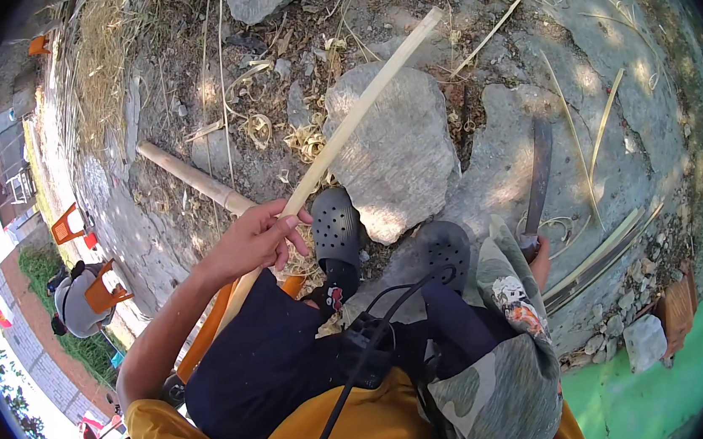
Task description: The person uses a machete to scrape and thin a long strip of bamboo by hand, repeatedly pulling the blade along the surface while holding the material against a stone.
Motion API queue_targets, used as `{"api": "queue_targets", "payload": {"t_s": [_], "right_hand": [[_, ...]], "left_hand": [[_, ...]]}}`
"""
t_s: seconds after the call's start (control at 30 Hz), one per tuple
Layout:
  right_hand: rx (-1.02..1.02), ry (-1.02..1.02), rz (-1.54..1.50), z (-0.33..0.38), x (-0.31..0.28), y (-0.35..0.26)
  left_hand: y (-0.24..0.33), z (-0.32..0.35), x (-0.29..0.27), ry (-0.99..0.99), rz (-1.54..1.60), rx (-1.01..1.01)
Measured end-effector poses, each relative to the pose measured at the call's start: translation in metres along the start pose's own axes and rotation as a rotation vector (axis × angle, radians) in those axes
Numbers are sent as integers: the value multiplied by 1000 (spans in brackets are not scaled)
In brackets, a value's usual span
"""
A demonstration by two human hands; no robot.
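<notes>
Gripping long flat pale-yellow bamboo strip (358, 115) btwn thumb and curled fingers (296, 242) of L hand (254, 242), extending it up-right past fingertips over rough grey stone slab (404, 147), also down-left beneath hand alongside L thigh (242, 361). Holding long dark-bladed knife (540, 159) by handle w/ R hand (540, 262), partly hidden by grey-green camo cloth (503, 387). Can see round tan pole (193, 177) just past L hand, dark-grey perforated clogs (336, 228) btwn hands, pale & dark strips (601, 259) on ground R of knife.

1 head-worn fisheye view, downward.
</notes>
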State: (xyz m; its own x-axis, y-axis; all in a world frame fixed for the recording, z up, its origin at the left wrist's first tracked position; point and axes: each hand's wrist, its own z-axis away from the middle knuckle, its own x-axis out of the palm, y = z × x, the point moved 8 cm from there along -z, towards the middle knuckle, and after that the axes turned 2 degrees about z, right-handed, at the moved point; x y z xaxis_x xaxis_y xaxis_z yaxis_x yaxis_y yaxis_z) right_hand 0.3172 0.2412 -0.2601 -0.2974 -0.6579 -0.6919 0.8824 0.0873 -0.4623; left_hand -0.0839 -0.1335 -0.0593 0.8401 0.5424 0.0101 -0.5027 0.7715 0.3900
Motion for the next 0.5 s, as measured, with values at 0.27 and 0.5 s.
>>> {"api": "queue_targets", "payload": {"t_s": [0.27, 0.5], "right_hand": [[-10, -36, -34, -2, -43, -44], [-193, -233, -371, 5, -39, -137]], "left_hand": [[41, 10, -29, 46, -114, -50], [61, 16, -10, -9, 224, -174]]}}
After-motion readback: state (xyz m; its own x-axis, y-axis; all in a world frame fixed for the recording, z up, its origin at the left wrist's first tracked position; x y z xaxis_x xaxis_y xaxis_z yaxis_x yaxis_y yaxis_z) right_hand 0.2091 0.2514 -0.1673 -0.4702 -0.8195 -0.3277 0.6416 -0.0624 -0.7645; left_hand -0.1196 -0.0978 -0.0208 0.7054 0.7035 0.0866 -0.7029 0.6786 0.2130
